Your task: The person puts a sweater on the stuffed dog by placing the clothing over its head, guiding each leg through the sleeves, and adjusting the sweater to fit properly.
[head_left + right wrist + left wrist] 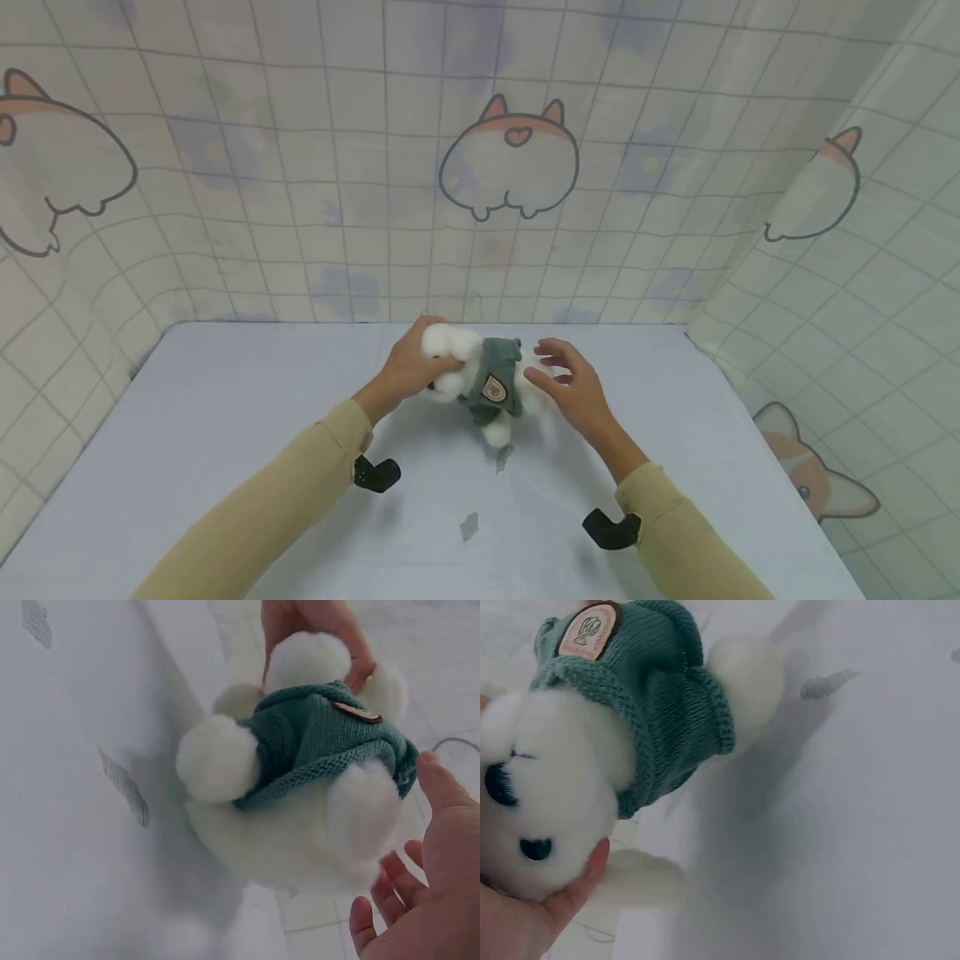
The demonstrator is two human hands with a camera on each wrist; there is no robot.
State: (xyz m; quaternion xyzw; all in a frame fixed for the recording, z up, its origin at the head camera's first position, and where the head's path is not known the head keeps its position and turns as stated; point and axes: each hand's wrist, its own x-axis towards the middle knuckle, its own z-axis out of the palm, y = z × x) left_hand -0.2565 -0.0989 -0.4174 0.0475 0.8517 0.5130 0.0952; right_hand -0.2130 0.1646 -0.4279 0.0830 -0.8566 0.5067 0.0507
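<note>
A white plush toy animal [459, 342] in a green knitted sweater [497, 367] with an oval patch is held sideways near the table's far edge. My left hand [408, 367] grips its head, the thumb across the face by the dark eyes. In the left wrist view, the sweater [652, 690] and a round white limb [746, 682] extend away from that hand. My right hand [427, 892] is beside the toy's lower body [277, 847], fingers spread and loosely bent. Its thumb tip is close to the sweater's edge; I cannot tell whether it touches.
The white table [315, 533] has grey worn patches [469, 526] in front of the toy. Behind it hangs a checked curtain [360, 183] with cartoon corgi prints, which also runs along both sides. Black wrist mounts [377, 474] stick out from the sleeves.
</note>
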